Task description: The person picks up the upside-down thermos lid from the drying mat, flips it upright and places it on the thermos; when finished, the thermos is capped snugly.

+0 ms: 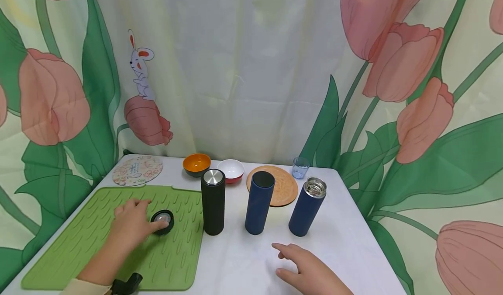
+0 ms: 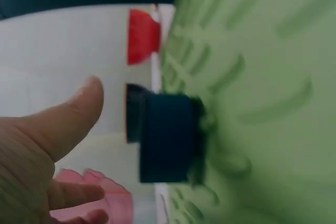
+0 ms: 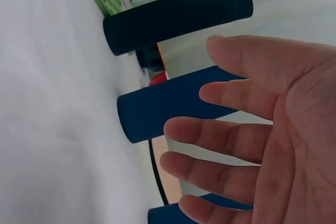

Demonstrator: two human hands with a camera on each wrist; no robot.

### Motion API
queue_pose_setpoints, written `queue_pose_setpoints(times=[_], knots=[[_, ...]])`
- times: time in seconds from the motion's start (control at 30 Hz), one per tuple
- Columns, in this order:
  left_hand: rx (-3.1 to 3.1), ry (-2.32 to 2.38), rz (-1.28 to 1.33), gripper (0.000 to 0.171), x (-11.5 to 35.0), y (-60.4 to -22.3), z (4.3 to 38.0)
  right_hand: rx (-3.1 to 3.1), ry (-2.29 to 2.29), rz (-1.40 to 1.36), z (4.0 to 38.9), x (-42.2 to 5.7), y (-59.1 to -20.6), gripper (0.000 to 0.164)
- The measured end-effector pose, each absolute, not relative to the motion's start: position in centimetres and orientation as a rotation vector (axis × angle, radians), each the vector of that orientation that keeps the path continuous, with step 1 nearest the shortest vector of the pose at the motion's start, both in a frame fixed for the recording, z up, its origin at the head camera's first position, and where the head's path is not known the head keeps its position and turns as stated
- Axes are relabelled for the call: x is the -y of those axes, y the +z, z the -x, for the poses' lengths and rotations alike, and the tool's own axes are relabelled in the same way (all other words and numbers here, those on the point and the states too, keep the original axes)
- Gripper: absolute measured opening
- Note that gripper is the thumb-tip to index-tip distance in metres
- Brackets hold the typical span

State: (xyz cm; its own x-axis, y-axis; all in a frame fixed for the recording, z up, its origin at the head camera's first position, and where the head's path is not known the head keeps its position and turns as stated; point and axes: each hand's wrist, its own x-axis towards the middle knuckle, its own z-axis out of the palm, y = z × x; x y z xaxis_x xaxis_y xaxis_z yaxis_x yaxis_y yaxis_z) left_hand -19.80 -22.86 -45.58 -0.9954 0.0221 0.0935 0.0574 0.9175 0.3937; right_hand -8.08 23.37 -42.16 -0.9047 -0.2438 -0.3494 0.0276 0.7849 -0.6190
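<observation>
A: Where's the loose flask lid [image 1: 163,221]?

B: On the green drying mat [image 1: 78,238] with raised ridges, along the tabletop's [image 1: 235,268] left edge. It's a round black piece, a translucent disc facing up.

A: Does the left hand [image 1: 131,223] have it?

B: No, its fingers are loosely spread and empty, the thumb just beside the lid.

A: The right hand [image 1: 308,268]?

B: Also empty, fingers extended and apart, nearer the front edge than the flasks.

A: Which flask is uncapped?

B: The navy flask [image 1: 305,212] nearest the right edge, with its shiny steel neck. Left of it stand a matte navy, black-topped flask [image 1: 259,205] and a black flask [image 1: 213,207] with a brushed-metal disc on top.

A: Any writing?

B: Blue lettering on the floral round mat [image 1: 137,171] at the far left corner, too small to read.
</observation>
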Motion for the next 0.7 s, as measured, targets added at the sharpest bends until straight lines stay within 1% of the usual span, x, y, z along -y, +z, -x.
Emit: queue_pose_setpoints(times=[0.07,0.17,0.23,0.43,0.7], knots=[[3.045,-0.602,0.066,0.111,23.5,-46.1,20.5,-2.567,-0.899,0.182,8.0,-23.5,-42.1,0.062],[3.107,-0.578,0.100,0.116,23.8,-46.8,21.2,-2.585,-0.910,0.211,7.9,-23.8,-41.9,0.060],[3.138,-0.549,0.127,0.113,23.7,-47.3,21.4,-2.593,-0.913,0.225,7.8,-23.9,-41.9,0.060],[3.136,-0.522,0.159,0.099,23.2,-47.9,21.5,-2.606,-0.932,0.297,7.5,-24.1,-41.7,0.058],[3.074,-0.544,0.187,0.094,21.7,-46.7,20.5,-2.658,-0.928,0.300,7.6,-23.8,-41.3,0.054]])
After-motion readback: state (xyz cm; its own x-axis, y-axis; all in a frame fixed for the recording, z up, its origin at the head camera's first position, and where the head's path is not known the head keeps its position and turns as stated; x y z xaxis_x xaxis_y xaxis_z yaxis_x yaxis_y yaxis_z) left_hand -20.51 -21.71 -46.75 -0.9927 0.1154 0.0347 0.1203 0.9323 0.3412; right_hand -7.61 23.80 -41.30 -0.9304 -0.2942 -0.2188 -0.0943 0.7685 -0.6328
